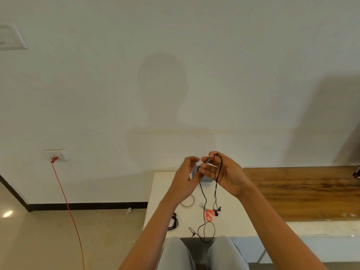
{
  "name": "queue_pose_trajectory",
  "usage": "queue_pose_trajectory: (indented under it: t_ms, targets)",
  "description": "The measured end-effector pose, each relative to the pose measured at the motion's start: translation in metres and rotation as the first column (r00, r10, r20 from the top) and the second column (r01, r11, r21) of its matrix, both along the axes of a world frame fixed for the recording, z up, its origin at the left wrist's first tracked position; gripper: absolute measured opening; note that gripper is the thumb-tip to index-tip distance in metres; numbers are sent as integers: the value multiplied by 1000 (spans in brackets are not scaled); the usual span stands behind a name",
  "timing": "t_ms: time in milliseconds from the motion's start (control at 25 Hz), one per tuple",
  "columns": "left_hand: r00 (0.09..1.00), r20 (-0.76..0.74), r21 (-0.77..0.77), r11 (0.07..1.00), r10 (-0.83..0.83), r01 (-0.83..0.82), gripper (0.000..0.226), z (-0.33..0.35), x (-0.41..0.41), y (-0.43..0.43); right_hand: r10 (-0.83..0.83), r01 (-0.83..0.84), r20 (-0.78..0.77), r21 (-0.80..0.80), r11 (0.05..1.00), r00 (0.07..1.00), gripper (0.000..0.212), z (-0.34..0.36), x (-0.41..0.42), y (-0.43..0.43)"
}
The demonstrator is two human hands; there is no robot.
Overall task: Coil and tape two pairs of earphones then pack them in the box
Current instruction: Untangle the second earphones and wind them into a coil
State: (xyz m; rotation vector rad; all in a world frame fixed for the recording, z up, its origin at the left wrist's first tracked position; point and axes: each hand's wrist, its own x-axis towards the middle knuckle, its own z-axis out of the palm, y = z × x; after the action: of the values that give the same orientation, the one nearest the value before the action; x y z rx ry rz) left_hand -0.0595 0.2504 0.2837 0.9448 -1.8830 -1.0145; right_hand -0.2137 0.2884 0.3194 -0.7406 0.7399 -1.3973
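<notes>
We are facing a pale wall, working above a white table. Our right hand is pinching the plug end of the black earphones between thumb and forefinger; our left hand is curling beside it, and we cannot tell whether it is gripping. The cord is hanging limp over the red scissors. We are judging it light, soft and tangle-prone, best held near the plug
</notes>
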Motion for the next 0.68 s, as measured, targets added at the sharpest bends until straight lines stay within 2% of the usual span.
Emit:
queue_pose_trajectory:
  t_ms: [40,120,200,240,280,320,360,400,440,480,520,560,640,680]
  targets:
    - [997,-22,82,994,-76,77,21,1,0,-2,-1,1,11,13,1000,1000,26,2,1,-1]
    - [991,-53,188,974,-119,127,21,6,8,-5,-70,67,59,47,997,996,26,6,-2,-3]
    - [996,37,170,983,-83,75,25,6,26,-13,-124,122,34,67,990,992,25,9,-16,-4]
    - [990,122,127,991,-67,51,27,5,36,-18,-129,133,-96,42,990,987,24,7,-25,-4]
    - [978,203,86,996,-54,37,29,5,46,-22,-138,140,-334,-17,990,932,22,3,-33,-3]
    - [963,266,55,998,-33,19,31,5,54,-26,-168,134,-610,-101,986,774,17,-3,-38,-2]
    - [956,292,38,999,-11,0,33,6,58,-29,-204,103,-813,-176,979,546,10,-9,-40,-2]
    - [957,289,31,999,9,-19,34,8,59,-30,-218,49,-918,-214,976,331,8,-15,-40,-2]
    - [963,270,33,999,17,-26,34,12,57,-28,-189,-24,-964,-197,980,185,15,-19,-37,-2]
    - [969,245,37,999,9,-19,33,16,51,-25,-139,-99,-982,-152,983,124,26,-23,-31,-2]
    - [974,227,38,999,-10,1,32,19,44,-21,-87,-157,-988,-106,982,124,37,-25,-22,-3]
    - [975,219,35,999,-31,24,32,22,35,-17,-52,-195,-984,-85,977,168,42,-25,-13,-4]
    - [973,226,31,998,-53,47,38,26,22,-13,-82,-201,-960,-139,970,268,24,-24,6,-6]
    - [970,238,37,998,-49,42,42,26,20,-13,-146,-157,-947,-197,968,287,13,-21,11,-7]
